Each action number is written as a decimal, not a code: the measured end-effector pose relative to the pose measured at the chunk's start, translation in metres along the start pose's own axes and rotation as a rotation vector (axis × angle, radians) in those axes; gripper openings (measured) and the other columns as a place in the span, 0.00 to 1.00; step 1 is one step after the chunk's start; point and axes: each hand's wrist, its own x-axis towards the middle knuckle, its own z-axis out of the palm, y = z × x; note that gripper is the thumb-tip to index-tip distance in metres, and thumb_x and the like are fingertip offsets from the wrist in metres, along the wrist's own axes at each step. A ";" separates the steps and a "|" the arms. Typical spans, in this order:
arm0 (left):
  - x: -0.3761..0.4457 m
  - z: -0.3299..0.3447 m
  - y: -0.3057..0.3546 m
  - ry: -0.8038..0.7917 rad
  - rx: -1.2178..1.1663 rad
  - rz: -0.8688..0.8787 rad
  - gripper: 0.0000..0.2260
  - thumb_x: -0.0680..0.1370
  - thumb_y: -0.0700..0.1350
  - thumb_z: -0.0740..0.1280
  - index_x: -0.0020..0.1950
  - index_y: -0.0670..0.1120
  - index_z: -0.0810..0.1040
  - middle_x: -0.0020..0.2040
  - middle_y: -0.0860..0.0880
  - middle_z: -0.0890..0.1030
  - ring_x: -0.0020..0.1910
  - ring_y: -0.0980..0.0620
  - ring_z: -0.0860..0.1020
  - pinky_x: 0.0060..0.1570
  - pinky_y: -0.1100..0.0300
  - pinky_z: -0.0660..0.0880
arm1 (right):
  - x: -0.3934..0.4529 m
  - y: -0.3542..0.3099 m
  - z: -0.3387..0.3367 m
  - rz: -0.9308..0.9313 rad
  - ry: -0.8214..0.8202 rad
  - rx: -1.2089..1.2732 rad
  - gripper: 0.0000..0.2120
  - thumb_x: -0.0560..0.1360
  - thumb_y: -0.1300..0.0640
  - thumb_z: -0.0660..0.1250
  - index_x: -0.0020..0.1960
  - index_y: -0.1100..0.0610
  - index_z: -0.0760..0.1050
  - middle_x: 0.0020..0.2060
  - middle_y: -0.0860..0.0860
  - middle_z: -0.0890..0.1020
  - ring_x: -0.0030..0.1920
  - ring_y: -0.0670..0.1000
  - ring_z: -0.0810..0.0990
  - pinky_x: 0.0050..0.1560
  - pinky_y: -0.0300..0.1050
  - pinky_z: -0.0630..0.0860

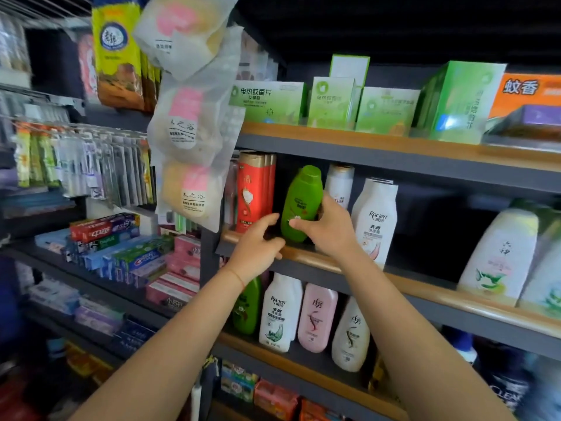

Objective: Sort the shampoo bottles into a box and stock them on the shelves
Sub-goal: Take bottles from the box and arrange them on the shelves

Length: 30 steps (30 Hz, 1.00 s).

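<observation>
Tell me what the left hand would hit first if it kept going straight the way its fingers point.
Probably the green bottle held by the right hand. The left hand points up and right toward the bottle's lower left side, with a dark gap between them. Depth is unclear; it might pass in front.

The light is uneven: the fronts of the shelves and both forearms are well lit, while the top of the view and the recesses behind the bottles sink into near black. A bright glare spot sits on the green box [458, 101] at upper right. The wide lens bends the shelf edges [425, 287] into slanting curves. Hanging packets [82, 165] at left and goods along the bottom corners are smeared and soft; the green bottle [300, 202] in the middle is fairly sharp.
</observation>
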 end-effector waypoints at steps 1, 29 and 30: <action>0.003 0.001 0.006 -0.006 -0.037 0.023 0.23 0.79 0.37 0.64 0.71 0.56 0.70 0.62 0.57 0.75 0.35 0.56 0.81 0.37 0.63 0.77 | 0.002 0.000 0.003 0.004 -0.022 -0.024 0.23 0.68 0.54 0.78 0.61 0.54 0.76 0.49 0.45 0.81 0.50 0.48 0.80 0.49 0.41 0.74; 0.040 0.018 0.041 -0.014 -0.055 -0.076 0.27 0.77 0.26 0.55 0.74 0.43 0.69 0.42 0.60 0.70 0.40 0.65 0.69 0.40 0.68 0.71 | 0.028 -0.003 0.025 0.122 0.028 -0.313 0.19 0.77 0.59 0.69 0.63 0.63 0.66 0.54 0.61 0.79 0.53 0.61 0.80 0.46 0.49 0.73; 0.038 0.019 0.042 -0.008 -0.060 -0.072 0.27 0.77 0.26 0.55 0.74 0.44 0.69 0.43 0.60 0.70 0.40 0.65 0.69 0.40 0.69 0.71 | 0.028 -0.003 0.025 0.126 0.022 -0.314 0.19 0.78 0.59 0.69 0.64 0.63 0.66 0.54 0.61 0.79 0.53 0.61 0.80 0.45 0.49 0.72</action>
